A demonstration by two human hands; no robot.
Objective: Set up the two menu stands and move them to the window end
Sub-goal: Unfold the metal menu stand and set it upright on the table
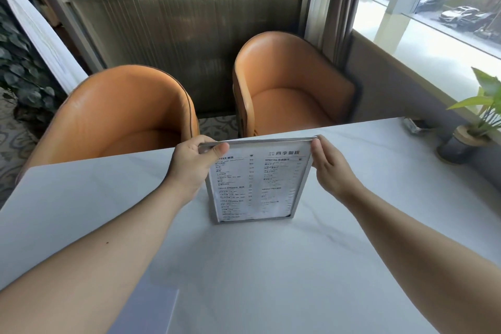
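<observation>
Closest to the camera are the person's two bare forearms, reaching in from about 7 and 5 o'clock across the white marble-look table (81, 198), plus a pale sheet-like thing (151, 312) at the near edge around 6 o'clock that could be the second stand lying flat, hard to say. The menu stand (257, 182), a metal-framed one, sits dead center of the table, bottom edge on the surface and leaning slightly back toward the far side. The left hand (191, 168) is clamped on the top left corner, thumb over the front and the other fingers behind; the right hand (332, 168) rests against the top right edge with its fingers straight and close together, more steadying than gripping. To do this bit well, probably keep both hands up at the top corners, check the base sits flat and square before letting go, then lift it rather than drag it toward the window (433, 22) at around 2 o'clock, parking it short of the potted plant (477, 127) at 3 o'clock. Readable text: "SPECIAL" heading the right column, part of "COFFEE" top left (thumb covers the start), "FRUIT DRINKS" lower down, and a Chinese title top right, 四季 something. Prices are too blurry. Two orange chairs (292, 84) wait at 12 o'clock.
</observation>
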